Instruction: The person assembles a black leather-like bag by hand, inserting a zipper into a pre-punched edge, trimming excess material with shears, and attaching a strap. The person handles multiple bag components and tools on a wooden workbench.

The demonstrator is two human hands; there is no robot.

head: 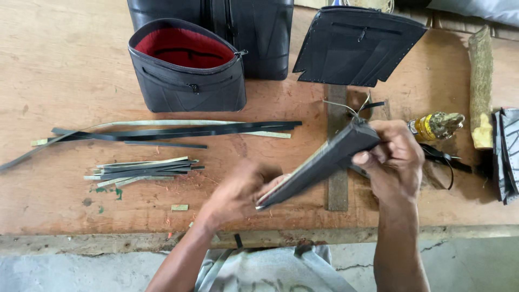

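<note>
Panel: flat, dark, matte rubber-like piece (319,162), pale along its edge, held tilted at centre frame above the worktop (65,65).
Left hand (238,194): closed around the panel's lower end.
Right hand (392,159): gripping its upper end.
Strips (178,130): long, thin, black and pale, lying left of centre.

Wood bench (65,59), bags (186,67), strips (173,130), ruler (338,184)

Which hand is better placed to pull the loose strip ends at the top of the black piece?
Right. The right hand grips the black flat piece's upper end, right beside the loose strip ends. The left hand holds the lower end, farther away.
</note>
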